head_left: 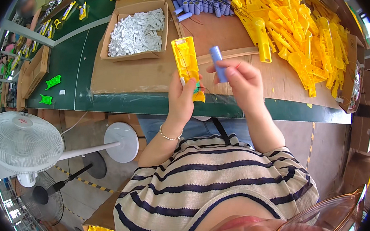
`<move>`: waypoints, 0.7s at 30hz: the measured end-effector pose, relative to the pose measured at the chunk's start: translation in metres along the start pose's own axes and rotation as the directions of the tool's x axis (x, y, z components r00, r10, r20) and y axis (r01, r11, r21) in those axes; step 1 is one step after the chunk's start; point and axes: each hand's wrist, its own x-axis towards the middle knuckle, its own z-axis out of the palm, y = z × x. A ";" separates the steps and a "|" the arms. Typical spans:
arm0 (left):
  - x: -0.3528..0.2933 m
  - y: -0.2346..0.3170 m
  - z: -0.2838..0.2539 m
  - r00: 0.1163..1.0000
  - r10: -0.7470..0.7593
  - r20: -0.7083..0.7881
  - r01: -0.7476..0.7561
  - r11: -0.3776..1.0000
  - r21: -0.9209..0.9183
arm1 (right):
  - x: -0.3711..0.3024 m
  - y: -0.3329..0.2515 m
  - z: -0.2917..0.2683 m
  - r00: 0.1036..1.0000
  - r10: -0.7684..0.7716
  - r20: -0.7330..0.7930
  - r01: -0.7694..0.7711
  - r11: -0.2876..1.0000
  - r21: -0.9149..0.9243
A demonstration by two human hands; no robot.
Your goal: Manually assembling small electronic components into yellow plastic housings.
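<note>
My left hand (pixel 182 96) grips a yellow plastic casing (pixel 184 56) upright above the table's near edge, thumb across its lower part. A small green part and thin wires show inside the casing by the thumb. To its right, my right hand (pixel 246 81) pinches a blue cylindrical battery cell (pixel 217 60) between thumb and fingers. A thin red wire shows near the fingers of that hand. The cell and the casing are held apart, a short gap between them.
Beyond my left hand a cardboard tray (pixel 104 47) holds many small white parts. Blue cells with wires (pixel 197 2) stand at the back; yellow casings (pixel 292 31) are heaped at right. Two green parts (pixel 53 81) lie at left. Near the table's left end stands a white fan (pixel 24 134).
</note>
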 end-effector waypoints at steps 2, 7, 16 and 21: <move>-0.002 -0.003 0.003 0.998 0.055 0.020 -0.057 0.993 0.104 | -0.008 0.007 0.007 0.999 -0.028 -0.045 0.016 0.970 -0.244; -0.009 -0.003 0.012 0.982 0.178 0.055 -0.186 0.912 0.366 | -0.016 0.001 0.036 0.965 -0.159 -0.207 -0.004 0.785 -0.619; -0.016 -0.004 0.011 0.967 0.240 0.084 -0.250 0.832 0.496 | -0.016 0.005 0.030 0.989 -0.088 -0.117 -0.023 0.697 -0.717; -0.017 0.003 0.011 0.977 0.195 0.091 -0.215 0.848 0.485 | -0.013 0.001 0.027 0.991 0.017 -0.130 -0.099 0.741 -0.664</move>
